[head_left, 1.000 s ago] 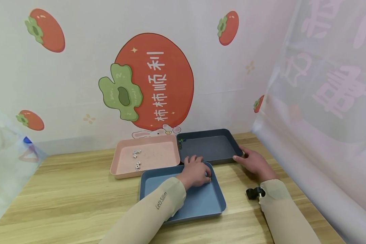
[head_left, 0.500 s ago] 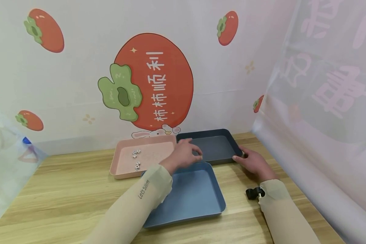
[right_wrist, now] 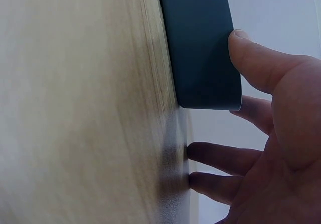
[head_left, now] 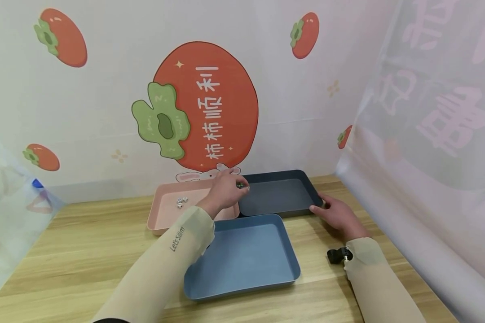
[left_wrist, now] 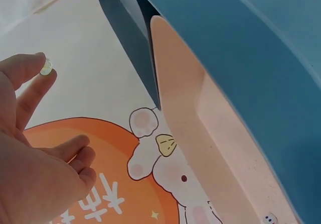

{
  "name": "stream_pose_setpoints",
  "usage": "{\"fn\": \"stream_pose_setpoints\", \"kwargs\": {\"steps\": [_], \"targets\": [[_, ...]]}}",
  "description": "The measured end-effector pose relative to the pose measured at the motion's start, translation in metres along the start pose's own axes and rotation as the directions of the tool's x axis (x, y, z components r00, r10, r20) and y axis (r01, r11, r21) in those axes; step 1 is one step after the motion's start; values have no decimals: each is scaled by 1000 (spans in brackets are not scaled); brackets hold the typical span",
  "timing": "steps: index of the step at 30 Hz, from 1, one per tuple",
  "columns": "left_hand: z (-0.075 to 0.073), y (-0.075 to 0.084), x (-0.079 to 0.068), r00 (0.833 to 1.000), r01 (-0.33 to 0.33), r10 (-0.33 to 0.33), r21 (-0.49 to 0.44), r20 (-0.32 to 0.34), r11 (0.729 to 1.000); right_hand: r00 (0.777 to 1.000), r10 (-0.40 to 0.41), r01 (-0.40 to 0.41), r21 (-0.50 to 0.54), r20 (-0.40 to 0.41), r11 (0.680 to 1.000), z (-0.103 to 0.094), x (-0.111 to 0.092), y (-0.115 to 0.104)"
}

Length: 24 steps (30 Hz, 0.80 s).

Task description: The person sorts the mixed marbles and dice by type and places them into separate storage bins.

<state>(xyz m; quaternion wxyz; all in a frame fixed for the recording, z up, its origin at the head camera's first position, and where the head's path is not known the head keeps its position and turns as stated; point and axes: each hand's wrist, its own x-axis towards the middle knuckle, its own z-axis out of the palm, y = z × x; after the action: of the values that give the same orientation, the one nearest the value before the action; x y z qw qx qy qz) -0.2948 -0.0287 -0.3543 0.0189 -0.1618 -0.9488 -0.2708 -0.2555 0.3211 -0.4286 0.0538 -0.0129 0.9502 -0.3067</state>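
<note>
My left hand is above the border between the pink tray and the dark tray. Between its thumb and forefinger it pinches a small translucent round piece, whose exact kind I cannot make out; its other fingers are loosely bent. White dice lie in the pink tray, partly covered by my left arm. Tiny green pieces show at the dark tray's left corner, beside my hand. My right hand holds the dark tray's near right corner, thumb on one side and forefinger on the other.
A blue tray stands in front of the other two on the wooden table. A printed backdrop rises directly behind the trays. A black clip-like object is by the right cuff.
My left hand has risen out of the blue tray and moved left and away from me, to the pink and dark trays. The right hand keeps its hold on the dark tray.
</note>
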Motion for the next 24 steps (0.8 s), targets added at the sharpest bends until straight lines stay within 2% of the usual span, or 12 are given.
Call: {"fn": "stream_pose_setpoints", "kwargs": {"steps": [9,16,24], "targets": [[6,-6,1,999,30,-31,11,13,999,1000,-7,7,9,-1,1000,-1,-1,0],[5,-17,2,999,40,-42,66,30,997,1000,-5,5,2,1,1000,0,1,-1],[-3,-28,-6,998,69,-69,-7,-11,998,1000,5,-5,3,5,1000,0,0,0]]}}
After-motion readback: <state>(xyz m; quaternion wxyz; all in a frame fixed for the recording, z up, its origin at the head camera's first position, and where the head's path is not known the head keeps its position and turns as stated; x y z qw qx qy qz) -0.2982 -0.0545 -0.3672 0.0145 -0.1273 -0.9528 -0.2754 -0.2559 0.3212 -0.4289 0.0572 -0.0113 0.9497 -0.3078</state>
